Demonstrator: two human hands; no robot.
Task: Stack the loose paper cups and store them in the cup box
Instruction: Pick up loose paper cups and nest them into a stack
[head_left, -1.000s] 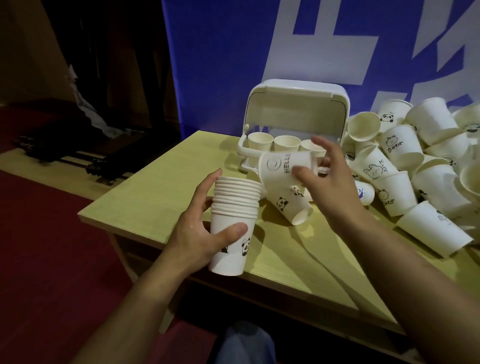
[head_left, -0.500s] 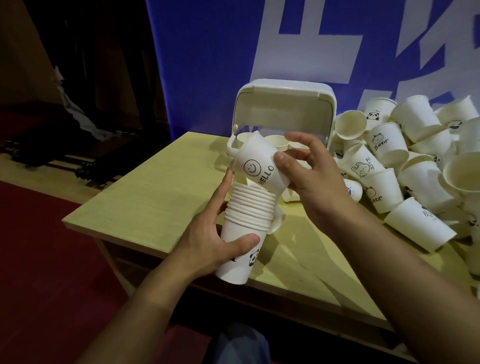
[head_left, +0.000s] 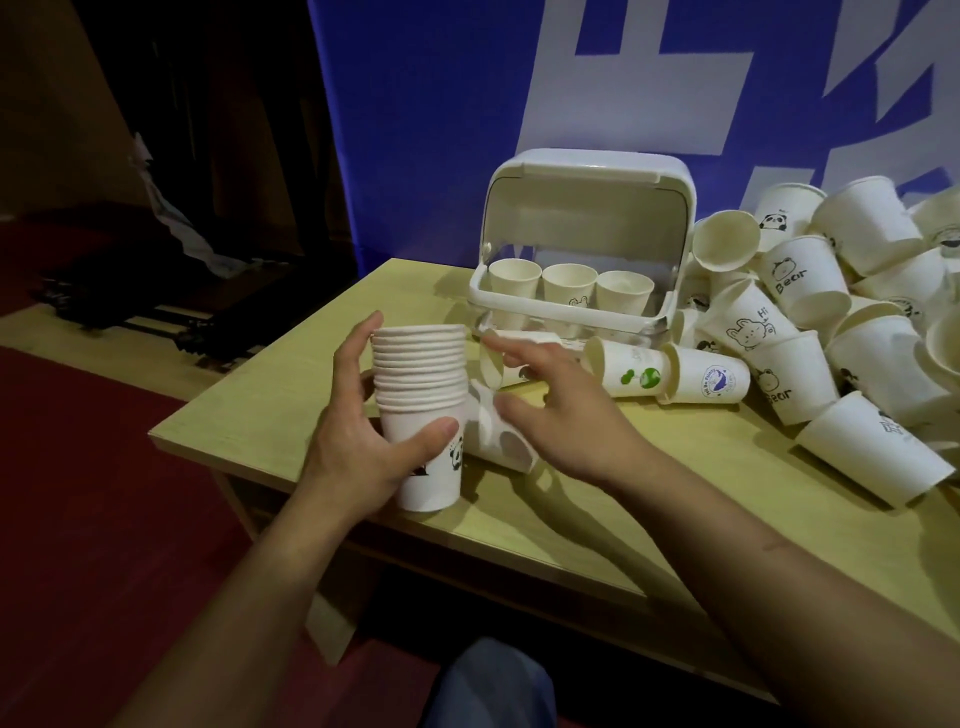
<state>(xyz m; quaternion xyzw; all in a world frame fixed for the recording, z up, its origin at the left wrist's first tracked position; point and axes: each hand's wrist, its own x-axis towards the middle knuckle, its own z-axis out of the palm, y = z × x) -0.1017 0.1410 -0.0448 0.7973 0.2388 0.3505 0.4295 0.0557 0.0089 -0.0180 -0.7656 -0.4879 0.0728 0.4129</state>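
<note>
Half a second ago my right hand (head_left: 566, 415) held the "HELLO" cup tilted over the stack; now that cup is no longer in it, and the hand is released, its fingers spread and nearly straight, hovering low over 2 loose paper cups (head_left: 498, 410) lying on their sides just right of the stack. I cannot tell if the fingertips touch them. My left hand (head_left: 363, 431) grips the stack of paper cups (head_left: 421, 395), thumb across the front of the bottom cup above a panda print, the other fingers behind the rims. The stack stands upright near the front left corner of the wooden table (head_left: 291, 374).

Behind my hands the white cup box (head_left: 582, 260) stands with its lid raised, and 3 cup stacks (head_left: 569, 283) show upright in a row inside. Just right of the box 2 printed cups (head_left: 670, 374) lie on their sides, one with a green print, one with a blue round print. Further right the pile of loose cups (head_left: 831, 322) covers the table, some with "Bear" and "Hi" prints. A blue banner (head_left: 441, 130) hangs behind.
</note>
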